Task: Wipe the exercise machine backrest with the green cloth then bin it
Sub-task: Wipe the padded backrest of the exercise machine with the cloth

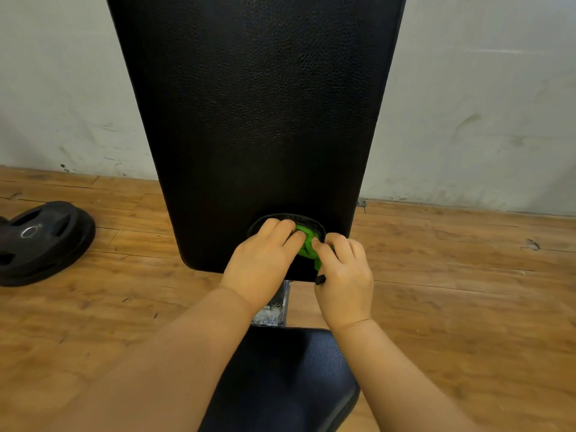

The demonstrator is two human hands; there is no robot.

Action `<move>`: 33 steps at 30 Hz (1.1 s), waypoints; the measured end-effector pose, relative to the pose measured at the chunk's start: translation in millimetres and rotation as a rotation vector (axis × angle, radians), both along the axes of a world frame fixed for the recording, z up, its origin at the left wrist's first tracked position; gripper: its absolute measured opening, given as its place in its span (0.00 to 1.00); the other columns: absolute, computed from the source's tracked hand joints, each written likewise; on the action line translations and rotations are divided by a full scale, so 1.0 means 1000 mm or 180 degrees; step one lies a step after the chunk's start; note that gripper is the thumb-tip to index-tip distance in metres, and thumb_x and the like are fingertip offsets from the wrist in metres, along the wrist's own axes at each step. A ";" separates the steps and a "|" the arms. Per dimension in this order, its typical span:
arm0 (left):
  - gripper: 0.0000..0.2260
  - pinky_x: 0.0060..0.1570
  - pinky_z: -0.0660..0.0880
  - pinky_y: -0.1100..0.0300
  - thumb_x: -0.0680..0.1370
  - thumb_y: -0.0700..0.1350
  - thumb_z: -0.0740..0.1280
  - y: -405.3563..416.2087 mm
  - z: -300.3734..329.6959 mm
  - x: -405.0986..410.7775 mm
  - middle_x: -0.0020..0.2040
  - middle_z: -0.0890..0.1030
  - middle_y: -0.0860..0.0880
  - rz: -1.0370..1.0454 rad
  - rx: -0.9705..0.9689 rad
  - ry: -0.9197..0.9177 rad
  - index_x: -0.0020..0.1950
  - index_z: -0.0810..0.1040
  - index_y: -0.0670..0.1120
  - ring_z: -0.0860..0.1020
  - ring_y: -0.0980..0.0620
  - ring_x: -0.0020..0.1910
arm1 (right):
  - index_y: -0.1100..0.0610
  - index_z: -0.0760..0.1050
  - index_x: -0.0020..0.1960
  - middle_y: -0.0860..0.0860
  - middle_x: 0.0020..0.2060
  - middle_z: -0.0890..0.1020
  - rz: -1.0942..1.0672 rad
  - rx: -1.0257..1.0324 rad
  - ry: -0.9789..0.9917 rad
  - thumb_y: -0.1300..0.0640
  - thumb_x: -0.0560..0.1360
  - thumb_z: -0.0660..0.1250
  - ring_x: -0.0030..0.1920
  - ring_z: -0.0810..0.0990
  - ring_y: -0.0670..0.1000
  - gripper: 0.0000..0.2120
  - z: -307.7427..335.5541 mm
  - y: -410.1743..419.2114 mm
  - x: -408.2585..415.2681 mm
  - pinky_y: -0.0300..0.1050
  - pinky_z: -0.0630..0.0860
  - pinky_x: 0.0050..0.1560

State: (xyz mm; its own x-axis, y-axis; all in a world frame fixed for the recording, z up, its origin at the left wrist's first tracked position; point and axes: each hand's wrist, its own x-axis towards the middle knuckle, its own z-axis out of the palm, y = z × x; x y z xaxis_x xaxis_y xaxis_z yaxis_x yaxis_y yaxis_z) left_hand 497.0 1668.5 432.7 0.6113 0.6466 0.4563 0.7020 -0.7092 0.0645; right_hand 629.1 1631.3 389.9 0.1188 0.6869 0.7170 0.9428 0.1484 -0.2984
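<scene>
Left hand (265, 260): fingers curled down onto the bunched green cloth (307, 243), knuckles up, gripping its left side. Bare forearm runs back toward the near left corner.

Right hand (344, 275): fingers closed on the right side of the same cloth, with a strip of green trailing down under the thumb. A small black item (320, 279) sits at the thumb; what it is cannot be told.

Green cloth: crumpled into a wad between both hands, mostly covered by the fingers, lying at a dark oval recess (286, 221) low on the backrest.

Backrest (255, 104): black, pebbled upholstery, upright and tapering toward its lower edge, filling the middle of the scene and hiding the wall behind it.

Metal post (276, 307): scuffed and grey, seen in the gap between the wrists, between backrest and seat.

Seat pad (280, 375): dark, near, partly overlapped by both forearms.

Weight plate (43, 241): black, lying flat on the floor, well to the left, apart from the machine.

Floor (452, 291): wood planks, marked.

Wall (473, 88): pale, smudged, far side.
</scene>
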 end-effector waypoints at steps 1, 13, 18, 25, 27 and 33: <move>0.23 0.26 0.75 0.63 0.55 0.30 0.74 0.000 -0.003 0.000 0.46 0.80 0.44 -0.0014 0.0002 0.0008 0.49 0.79 0.41 0.70 0.49 0.46 | 0.61 0.81 0.45 0.55 0.43 0.81 0.0011 -0.0017 -0.0013 0.66 0.66 0.55 0.45 0.69 0.51 0.17 -0.003 -0.001 -0.001 0.41 0.75 0.36; 0.17 0.31 0.75 0.61 0.60 0.35 0.72 -0.005 -0.046 -0.013 0.45 0.80 0.45 -0.0157 0.0092 0.0171 0.48 0.79 0.42 0.68 0.50 0.45 | 0.64 0.82 0.48 0.58 0.44 0.82 0.0173 -0.0304 0.0164 0.75 0.55 0.70 0.48 0.70 0.52 0.21 -0.044 -0.016 -0.011 0.43 0.76 0.40; 0.15 0.30 0.77 0.60 0.63 0.35 0.63 -0.002 -0.047 -0.026 0.44 0.80 0.44 -0.0351 0.0097 0.0446 0.49 0.79 0.41 0.78 0.47 0.43 | 0.63 0.82 0.46 0.57 0.43 0.82 0.0165 -0.0128 0.0128 0.68 0.65 0.59 0.47 0.70 0.53 0.15 -0.047 -0.013 -0.018 0.44 0.76 0.40; 0.16 0.29 0.76 0.61 0.63 0.34 0.63 0.003 -0.050 -0.074 0.44 0.81 0.44 -0.0257 0.0105 0.0884 0.48 0.80 0.41 0.80 0.46 0.42 | 0.62 0.82 0.46 0.56 0.45 0.82 0.0593 -0.0322 -0.0319 0.69 0.57 0.70 0.48 0.69 0.53 0.17 -0.052 -0.001 -0.049 0.42 0.77 0.41; 0.16 0.27 0.75 0.61 0.62 0.34 0.62 0.004 -0.049 -0.088 0.44 0.81 0.44 -0.0158 0.0090 0.0950 0.47 0.81 0.41 0.80 0.45 0.42 | 0.62 0.82 0.47 0.57 0.45 0.82 0.0783 -0.0403 -0.0462 0.67 0.59 0.71 0.47 0.69 0.53 0.16 -0.056 0.005 -0.060 0.44 0.78 0.41; 0.17 0.25 0.77 0.58 0.62 0.33 0.62 0.008 -0.063 -0.105 0.46 0.80 0.42 0.0001 0.0114 0.0925 0.48 0.80 0.40 0.75 0.44 0.46 | 0.63 0.81 0.49 0.58 0.47 0.81 0.0866 -0.0660 -0.0576 0.66 0.57 0.76 0.47 0.68 0.54 0.20 -0.068 0.014 -0.077 0.48 0.80 0.40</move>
